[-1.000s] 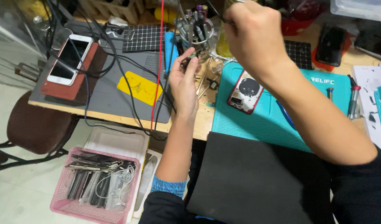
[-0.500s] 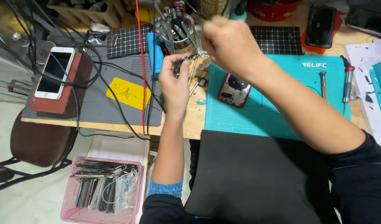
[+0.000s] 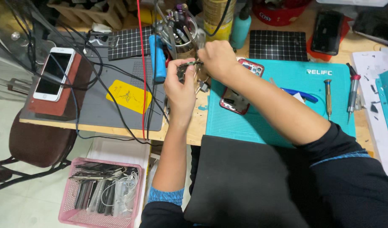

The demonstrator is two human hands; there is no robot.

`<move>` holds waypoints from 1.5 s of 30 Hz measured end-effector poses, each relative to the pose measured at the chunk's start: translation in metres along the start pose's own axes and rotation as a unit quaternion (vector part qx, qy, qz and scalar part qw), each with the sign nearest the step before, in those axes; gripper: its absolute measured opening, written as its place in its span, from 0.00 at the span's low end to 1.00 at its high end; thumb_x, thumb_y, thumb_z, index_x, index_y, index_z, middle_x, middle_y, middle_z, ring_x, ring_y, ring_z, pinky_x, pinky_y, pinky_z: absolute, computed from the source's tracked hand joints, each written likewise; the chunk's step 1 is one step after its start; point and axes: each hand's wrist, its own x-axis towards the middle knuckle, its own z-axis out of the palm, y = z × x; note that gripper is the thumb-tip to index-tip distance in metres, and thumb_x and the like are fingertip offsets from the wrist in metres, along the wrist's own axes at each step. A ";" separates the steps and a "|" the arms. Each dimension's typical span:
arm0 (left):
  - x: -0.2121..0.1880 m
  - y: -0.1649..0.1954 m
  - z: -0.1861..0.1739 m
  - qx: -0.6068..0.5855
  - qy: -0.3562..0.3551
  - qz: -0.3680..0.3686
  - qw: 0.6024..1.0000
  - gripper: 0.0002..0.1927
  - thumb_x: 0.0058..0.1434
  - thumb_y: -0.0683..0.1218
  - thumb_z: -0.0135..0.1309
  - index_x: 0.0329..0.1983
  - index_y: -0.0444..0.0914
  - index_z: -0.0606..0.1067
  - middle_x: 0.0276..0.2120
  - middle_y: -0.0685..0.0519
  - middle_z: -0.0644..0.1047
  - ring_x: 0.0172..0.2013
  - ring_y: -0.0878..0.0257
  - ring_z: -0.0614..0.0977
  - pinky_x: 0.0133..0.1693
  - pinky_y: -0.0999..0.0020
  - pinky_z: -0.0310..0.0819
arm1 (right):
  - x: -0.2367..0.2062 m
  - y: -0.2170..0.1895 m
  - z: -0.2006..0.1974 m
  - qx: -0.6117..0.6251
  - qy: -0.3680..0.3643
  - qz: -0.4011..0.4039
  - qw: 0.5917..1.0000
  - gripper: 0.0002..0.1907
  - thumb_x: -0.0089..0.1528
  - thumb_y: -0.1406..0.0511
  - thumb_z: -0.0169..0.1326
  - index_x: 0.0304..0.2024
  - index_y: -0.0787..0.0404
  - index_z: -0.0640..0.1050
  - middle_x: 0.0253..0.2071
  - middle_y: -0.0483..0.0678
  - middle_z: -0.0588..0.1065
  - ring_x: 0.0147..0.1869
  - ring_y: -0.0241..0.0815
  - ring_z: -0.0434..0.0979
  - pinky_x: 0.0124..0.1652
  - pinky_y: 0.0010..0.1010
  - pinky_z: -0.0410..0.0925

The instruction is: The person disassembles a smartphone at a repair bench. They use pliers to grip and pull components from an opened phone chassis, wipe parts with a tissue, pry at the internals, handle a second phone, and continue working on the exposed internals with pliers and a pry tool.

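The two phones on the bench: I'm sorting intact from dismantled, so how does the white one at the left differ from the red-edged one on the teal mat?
The white phone lies whole, dark screen up, on a reddish-brown block. The red-edged phone lies opened, insides showing, on the teal mat, partly hidden by the right hand. Both lie flat.

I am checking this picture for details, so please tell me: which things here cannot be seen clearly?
- Head view: the small dark part between the left hand and right hand is too small and mostly covered by fingers.
- The opened phone on the teal mat is partly hidden by the right forearm.
- The tools in the cup are crowded and blurred.
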 end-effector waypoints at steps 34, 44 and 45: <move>0.003 0.005 -0.022 -0.275 0.109 0.061 0.953 0.06 0.73 0.37 0.51 0.51 0.31 0.71 0.52 0.45 0.78 0.48 0.63 0.81 0.51 0.68 0.78 | -0.003 -0.042 -0.046 0.088 -0.030 -0.051 0.994 0.10 0.55 0.67 0.58 0.39 0.61 0.79 0.34 0.55 0.77 0.34 0.57 0.81 0.31 0.47 0.72; -0.004 -0.002 -0.030 -0.255 0.168 0.075 0.949 0.07 0.73 0.38 0.50 0.52 0.32 0.70 0.50 0.46 0.78 0.47 0.62 0.81 0.51 0.68 0.79 | -0.013 -0.028 -0.056 0.143 0.075 -0.033 0.986 0.08 0.62 0.68 0.58 0.40 0.65 0.74 0.33 0.57 0.76 0.33 0.58 0.79 0.30 0.46 0.71; -0.006 -0.002 -0.027 -0.257 0.172 0.080 0.948 0.07 0.74 0.38 0.50 0.52 0.32 0.70 0.49 0.45 0.79 0.47 0.62 0.82 0.51 0.68 0.79 | -0.018 -0.024 -0.059 0.179 0.125 0.001 0.976 0.08 0.63 0.68 0.59 0.41 0.65 0.73 0.32 0.57 0.76 0.33 0.58 0.79 0.31 0.46 0.71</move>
